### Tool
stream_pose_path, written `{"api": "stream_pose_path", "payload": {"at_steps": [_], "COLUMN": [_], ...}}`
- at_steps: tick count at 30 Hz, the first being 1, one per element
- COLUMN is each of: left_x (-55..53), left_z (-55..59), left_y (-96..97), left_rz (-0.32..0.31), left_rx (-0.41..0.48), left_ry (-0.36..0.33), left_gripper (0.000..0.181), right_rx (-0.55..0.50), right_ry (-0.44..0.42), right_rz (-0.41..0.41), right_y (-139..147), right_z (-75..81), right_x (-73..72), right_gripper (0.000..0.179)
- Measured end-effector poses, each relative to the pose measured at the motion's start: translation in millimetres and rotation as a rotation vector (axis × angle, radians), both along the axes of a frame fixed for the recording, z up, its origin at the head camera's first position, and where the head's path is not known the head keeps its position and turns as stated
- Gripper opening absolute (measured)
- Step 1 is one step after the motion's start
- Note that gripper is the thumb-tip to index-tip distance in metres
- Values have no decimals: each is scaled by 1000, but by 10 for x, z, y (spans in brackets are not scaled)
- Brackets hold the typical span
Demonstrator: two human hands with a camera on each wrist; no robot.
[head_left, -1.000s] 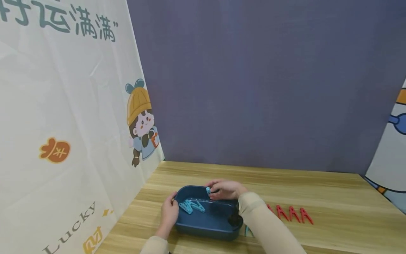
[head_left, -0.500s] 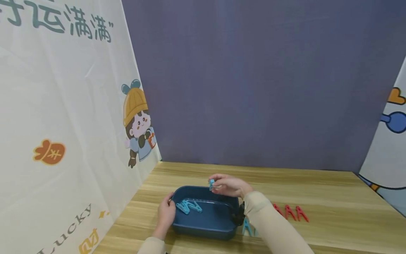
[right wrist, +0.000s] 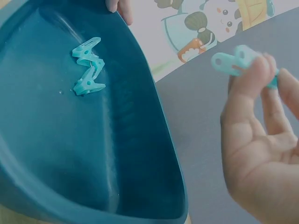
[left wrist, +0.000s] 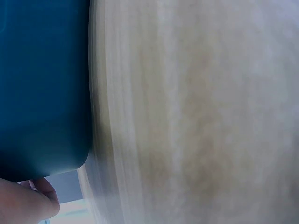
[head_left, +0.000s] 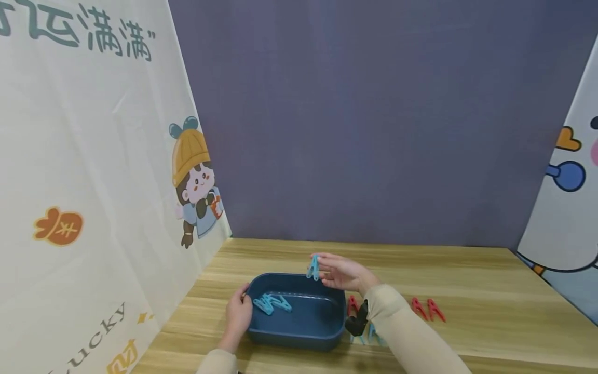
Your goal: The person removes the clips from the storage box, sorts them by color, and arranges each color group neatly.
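My right hand [head_left: 344, 272] pinches a light-blue clothespin [head_left: 313, 267] between thumb and fingertips, above the far rim of a dark blue plastic basin [head_left: 299, 340]. In the right wrist view the same clothespin [right wrist: 229, 64] sticks out past the thumb, partly covered by the fingers. With my left hand [head_left: 238, 314] I grip the basin's left end; in the left wrist view the fingers [left wrist: 44, 189] bend at its corner. Inside the basin, several light-blue clothespins [head_left: 272, 303] lie in a small heap near the left end.
Right of the basin, red clothespins [head_left: 435, 310] stand on the wooden table [head_left: 486, 291], and blue clothespins [head_left: 372, 333] lie partly behind my right sleeve. A printed white sheet [head_left: 107, 208] borders the left, a plain dark cloth [head_left: 355, 130] the back.
My right hand has lifted the clothespin from inside the basin's far wall to above the rim, turning it so its two legs show. The left hand keeps its grip. The view has swung slightly right.
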State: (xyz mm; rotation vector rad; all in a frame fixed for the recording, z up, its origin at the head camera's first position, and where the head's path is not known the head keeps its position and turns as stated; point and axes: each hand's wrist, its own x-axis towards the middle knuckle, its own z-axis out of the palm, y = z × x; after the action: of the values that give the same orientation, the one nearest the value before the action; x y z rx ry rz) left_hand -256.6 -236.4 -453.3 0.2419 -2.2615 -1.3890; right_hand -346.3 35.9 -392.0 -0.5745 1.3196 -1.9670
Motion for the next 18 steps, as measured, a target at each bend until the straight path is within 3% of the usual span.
{"api": "stream_pose_path", "payload": {"at_steps": [8,18], "left_x": [0,3], "left_z": [6,17], "left_y": [-6,0], "left_rz": [6,2], "left_rx": [-2,5], "left_ry": [-4,-17], "left_gripper": [37,37], "right_rx": [27,8], "right_ry": [24,42], "right_rz": [-8,15], "right_y": [120,337], "right_z": [3,-19], "right_x": [38,106], "right_gripper": [27,46]}}
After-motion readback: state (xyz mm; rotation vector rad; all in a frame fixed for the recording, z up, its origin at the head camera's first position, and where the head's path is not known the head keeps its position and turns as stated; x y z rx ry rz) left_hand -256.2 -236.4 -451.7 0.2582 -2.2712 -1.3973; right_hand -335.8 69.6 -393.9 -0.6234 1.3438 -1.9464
